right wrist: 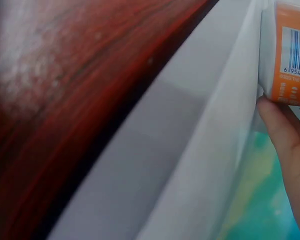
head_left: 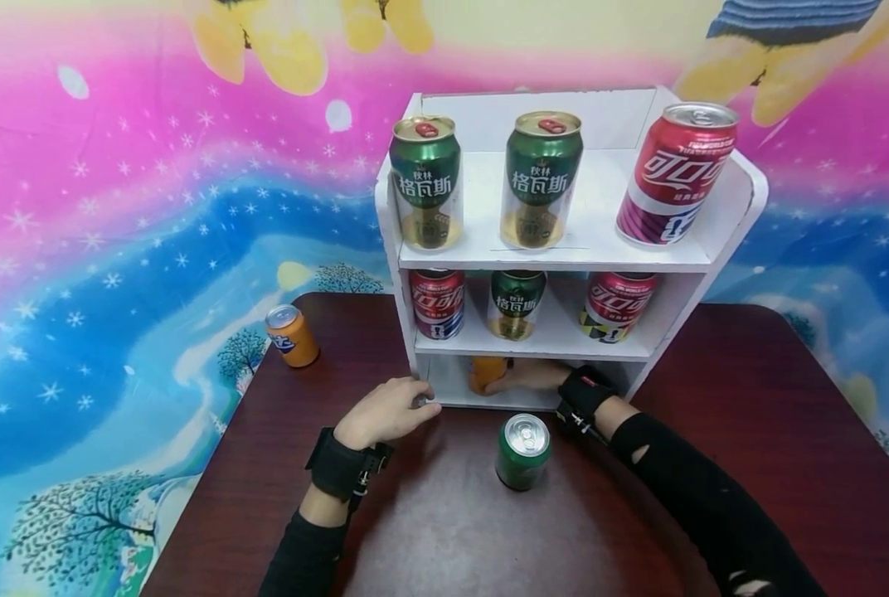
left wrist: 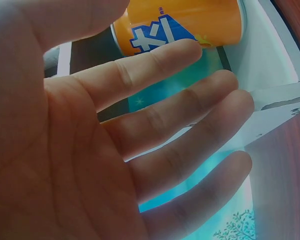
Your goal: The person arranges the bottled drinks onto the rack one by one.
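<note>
My right hand (head_left: 531, 375) reaches into the bottom level of the white shelf (head_left: 609, 259) and holds an orange soda can (head_left: 487, 375). In the right wrist view, the thumb lies at the lower end of that can (right wrist: 292, 65), beside its barcode; the other fingers are largely hidden. At the shelf's lower left corner is my left hand (head_left: 385, 412), empty, fingertips close to the front edge. Its palm and spread, straight fingers (left wrist: 160, 120) show in the left wrist view, overlapping the orange can (left wrist: 215, 22) behind them. A green can (head_left: 521, 464) stands upright on the table before the shelf.
Two green-and-gold cans (head_left: 425, 186) and a red cola can (head_left: 676, 178) stand on the top level. The middle level bears two red cola cans (head_left: 437, 307) and a green one (head_left: 517, 305) between them. Another orange can (head_left: 293, 338) stands at the dark table's (head_left: 444, 531) left edge.
</note>
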Available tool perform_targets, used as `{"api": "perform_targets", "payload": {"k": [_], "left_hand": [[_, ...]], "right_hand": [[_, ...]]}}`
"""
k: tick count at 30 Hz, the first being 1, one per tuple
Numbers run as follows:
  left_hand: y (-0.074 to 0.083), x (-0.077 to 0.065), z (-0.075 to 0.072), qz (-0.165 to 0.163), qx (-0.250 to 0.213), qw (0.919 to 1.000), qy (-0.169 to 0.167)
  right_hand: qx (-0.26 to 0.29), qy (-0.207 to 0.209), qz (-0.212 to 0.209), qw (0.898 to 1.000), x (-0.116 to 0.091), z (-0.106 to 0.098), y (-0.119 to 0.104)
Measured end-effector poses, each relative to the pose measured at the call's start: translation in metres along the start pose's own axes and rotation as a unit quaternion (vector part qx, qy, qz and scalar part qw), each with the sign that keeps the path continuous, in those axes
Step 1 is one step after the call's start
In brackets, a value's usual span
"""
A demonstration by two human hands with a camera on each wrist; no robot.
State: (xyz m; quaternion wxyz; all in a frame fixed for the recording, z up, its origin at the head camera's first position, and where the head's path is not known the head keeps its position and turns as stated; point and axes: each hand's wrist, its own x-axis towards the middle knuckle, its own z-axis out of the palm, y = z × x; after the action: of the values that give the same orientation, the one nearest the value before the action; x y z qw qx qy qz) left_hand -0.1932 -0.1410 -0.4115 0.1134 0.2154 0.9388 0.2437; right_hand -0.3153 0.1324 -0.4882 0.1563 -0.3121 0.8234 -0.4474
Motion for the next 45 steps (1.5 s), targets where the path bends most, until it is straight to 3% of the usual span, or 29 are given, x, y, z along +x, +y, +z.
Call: {"api": "perform_targets", "payload": {"k": [8,16,21,26,31,33,39,45], "left_hand": [[-0.002,0.002,0.002,0.003,0.000,1.0000,-0.002],[-0.002,0.003,0.003,0.004,0.009,0.9999,-0.003],[-0.002,0.002,0.002,0.006,0.011,0.9999,-0.003],[-0.001,0.003,0.002,0.006,0.006,1.0000,-0.004],[-0.001,0.003,0.002,0.000,0.004,1.0000,-0.006],[-0.002,0.003,0.002,0.001,0.003,1.0000,-0.006],[-0.002,0.003,0.002,-0.006,0.005,0.9999,-0.008],[-0.003,0.003,0.002,-0.005,0.005,0.9999,-0.009]], "right_hand": [[0.010,-0.040,-0.036,0.998,0.004,0.006,-0.008],[0.008,-0.012,-0.067,0.998,0.008,0.015,-0.014],[0.017,-0.024,-0.053,0.998,0.010,0.017,-0.015],[0.042,-0.073,-0.025,0.996,0.001,0.005,-0.020],[0.108,-0.103,-0.021,0.989,-0.013,-0.009,-0.048],[0.108,-0.107,-0.026,0.988,-0.016,-0.012,-0.060],[0.056,-0.113,-0.051,0.991,-0.019,-0.014,-0.077],[0.000,-0.071,-0.041,0.997,-0.015,-0.009,-0.084]]}}
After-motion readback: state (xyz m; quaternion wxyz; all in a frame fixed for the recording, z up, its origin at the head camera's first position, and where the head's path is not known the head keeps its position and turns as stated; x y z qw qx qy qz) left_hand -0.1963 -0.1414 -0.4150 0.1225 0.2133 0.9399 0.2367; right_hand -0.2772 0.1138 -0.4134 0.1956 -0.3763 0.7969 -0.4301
